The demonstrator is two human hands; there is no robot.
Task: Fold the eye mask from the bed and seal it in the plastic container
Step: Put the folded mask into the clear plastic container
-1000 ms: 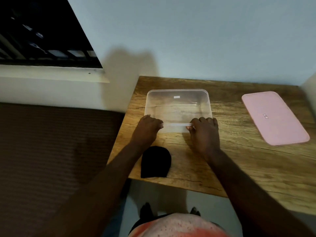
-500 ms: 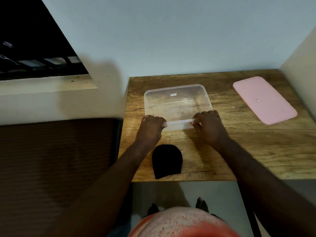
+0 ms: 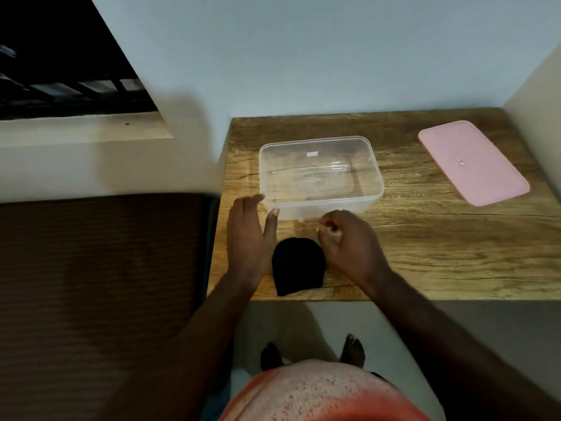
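Dim indoor light, soft shadows on the wall (image 3: 303,56), slight blur, wide-angle bending at edges.

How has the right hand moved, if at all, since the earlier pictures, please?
Yes. The right hand has come off the plastic container's near rim and drawn back toward the table's front edge, beside the eye mask.
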